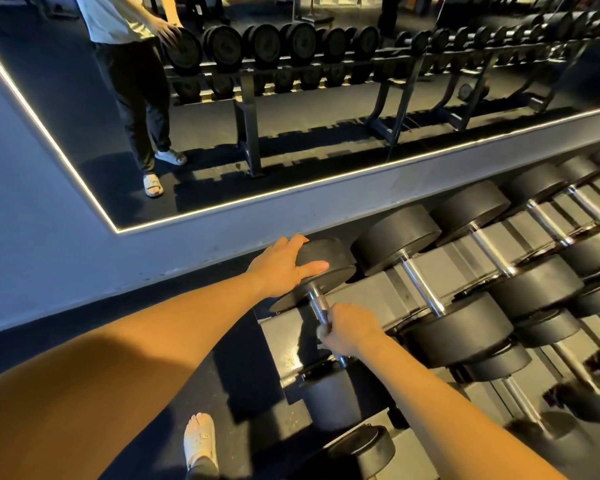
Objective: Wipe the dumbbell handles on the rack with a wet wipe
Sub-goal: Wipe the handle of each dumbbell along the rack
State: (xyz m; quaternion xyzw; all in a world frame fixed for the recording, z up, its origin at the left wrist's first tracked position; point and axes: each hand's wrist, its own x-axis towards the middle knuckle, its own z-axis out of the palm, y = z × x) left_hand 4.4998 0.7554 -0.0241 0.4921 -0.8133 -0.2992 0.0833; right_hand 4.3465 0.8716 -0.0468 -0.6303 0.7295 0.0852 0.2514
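Head view, left hand [284,266]: lies flat with straight fingers on the far black head of the end dumbbell [329,258], centre of the frame.
Right hand [350,329]: fingers curled round the dumbbell handle [317,304], just below centre.
Wet wipe [322,336]: a pale, blurred scrap at the hand's left edge, pressed to the handle.
Rack [371,299]: grey, running to the right edge, with a row of dumbbells.
Mirror [291,133]: fills the upper frame, reflecting the person and rack.
Sandalled foot [200,441]: bottom centre, on the dark floor.
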